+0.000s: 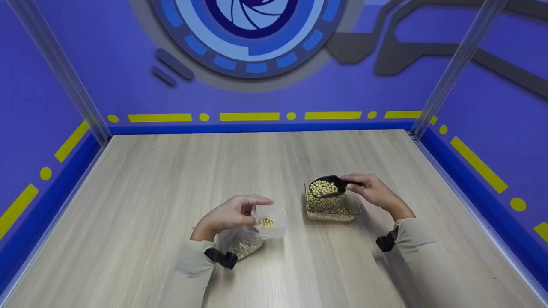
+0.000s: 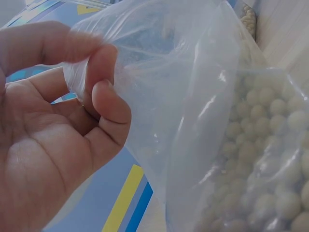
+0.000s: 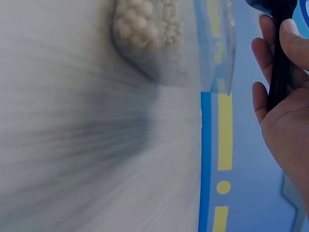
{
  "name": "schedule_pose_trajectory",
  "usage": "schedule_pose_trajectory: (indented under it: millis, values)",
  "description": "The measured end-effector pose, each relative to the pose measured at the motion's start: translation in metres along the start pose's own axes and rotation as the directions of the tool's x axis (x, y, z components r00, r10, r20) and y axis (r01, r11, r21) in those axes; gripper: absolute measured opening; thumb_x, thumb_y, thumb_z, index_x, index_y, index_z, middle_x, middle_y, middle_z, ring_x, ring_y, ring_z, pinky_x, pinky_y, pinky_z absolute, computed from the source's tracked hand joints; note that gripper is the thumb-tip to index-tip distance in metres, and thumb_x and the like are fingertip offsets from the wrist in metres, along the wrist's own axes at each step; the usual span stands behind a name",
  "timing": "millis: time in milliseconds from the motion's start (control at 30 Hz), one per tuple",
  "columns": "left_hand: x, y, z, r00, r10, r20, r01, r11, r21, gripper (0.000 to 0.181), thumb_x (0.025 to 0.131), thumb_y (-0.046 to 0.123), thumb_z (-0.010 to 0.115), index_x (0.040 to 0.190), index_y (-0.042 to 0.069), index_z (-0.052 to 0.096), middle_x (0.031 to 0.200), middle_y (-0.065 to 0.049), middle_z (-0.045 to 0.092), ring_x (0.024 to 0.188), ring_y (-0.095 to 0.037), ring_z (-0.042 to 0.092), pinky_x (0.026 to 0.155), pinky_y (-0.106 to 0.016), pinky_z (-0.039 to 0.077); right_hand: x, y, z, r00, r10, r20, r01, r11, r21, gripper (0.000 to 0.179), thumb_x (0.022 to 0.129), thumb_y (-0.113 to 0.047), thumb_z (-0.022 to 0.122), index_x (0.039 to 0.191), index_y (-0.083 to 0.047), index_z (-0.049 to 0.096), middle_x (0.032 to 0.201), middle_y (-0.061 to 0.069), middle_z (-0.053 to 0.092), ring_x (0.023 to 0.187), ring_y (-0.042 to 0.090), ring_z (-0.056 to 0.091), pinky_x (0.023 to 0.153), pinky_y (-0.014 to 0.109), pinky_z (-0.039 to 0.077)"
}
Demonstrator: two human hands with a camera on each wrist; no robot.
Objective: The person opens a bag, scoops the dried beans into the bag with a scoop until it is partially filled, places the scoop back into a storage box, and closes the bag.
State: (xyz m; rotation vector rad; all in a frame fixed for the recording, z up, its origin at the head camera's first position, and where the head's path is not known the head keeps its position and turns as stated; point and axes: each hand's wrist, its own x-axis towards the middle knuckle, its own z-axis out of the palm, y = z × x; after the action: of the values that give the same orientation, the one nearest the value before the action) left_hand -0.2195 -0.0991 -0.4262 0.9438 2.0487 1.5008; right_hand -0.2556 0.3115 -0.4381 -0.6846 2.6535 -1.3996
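In the head view my right hand [image 1: 376,192] grips the handle of a black scoop [image 1: 340,184], which is heaped with pale yellow beans [image 1: 323,188]. The scoop is above a clear rectangular container [image 1: 332,217] that holds more of the same beans. The right wrist view shows the fingers wrapped around the scoop's handle [image 3: 279,72]. To the left, my left hand [image 1: 229,216] pinches the edge of a clear plastic bag [image 1: 274,229]. Beans lie inside the bag, seen closely in the left wrist view through its film [image 2: 193,121]. The bag's mouth faces right, toward the container.
A pale wood-grain table [image 1: 171,171] carries the bag and the container. Blue panels with yellow markings [image 1: 248,116] enclose its back and both sides. A black strap mount [image 1: 221,257] sits on the left wrist, another mount [image 1: 387,241] on the right.
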Motion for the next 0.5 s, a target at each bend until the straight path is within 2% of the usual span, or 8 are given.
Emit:
schedule_pose_trajectory:
  millis: [100, 267, 500]
  values:
    - [0.000, 0.000, 0.000, 1.000, -0.001, -0.004, 0.001, 1.000, 0.003, 0.056, 0.081, -0.005, 0.060, 0.136, -0.006, 0.050, 0.122, -0.029, 0.054, 0.070, -0.010, 0.038, 0.063, -0.020, 0.037, 0.002, -0.004, 0.003, 1.000, -0.010, -0.002, 0.010, 1.000, 0.005, 0.034, 0.096, -0.012, 0.055, 0.125, 0.003, 0.061, 0.128, 0.025, 0.058, 0.111, -0.002, 0.054, 0.090, 0.012, 0.044]
    - [0.000, -0.001, 0.000, 1.000, -0.002, -0.006, 0.002, 1.000, 0.009, 0.056, 0.081, -0.005, 0.060, 0.136, -0.005, 0.050, 0.119, -0.031, 0.054, 0.069, -0.010, 0.037, 0.062, -0.020, 0.036, 0.004, -0.012, 0.010, 0.999, -0.049, 0.017, 0.048, 0.999, 0.015, 0.035, 0.096, -0.013, 0.056, 0.125, 0.005, 0.061, 0.128, 0.026, 0.058, 0.111, -0.005, 0.053, 0.091, 0.012, 0.044]
    - [0.000, -0.001, 0.000, 1.000, 0.016, -0.007, -0.016, 1.000, 0.015, 0.053, 0.084, -0.005, 0.060, 0.135, -0.005, 0.050, 0.133, -0.027, 0.051, 0.069, -0.008, 0.039, 0.064, -0.020, 0.038, 0.007, -0.024, 0.023, 0.993, -0.112, 0.037, 0.112, 0.994, 0.010, 0.033, 0.096, -0.011, 0.055, 0.124, 0.005, 0.061, 0.126, 0.025, 0.059, 0.111, -0.006, 0.053, 0.091, 0.012, 0.044]
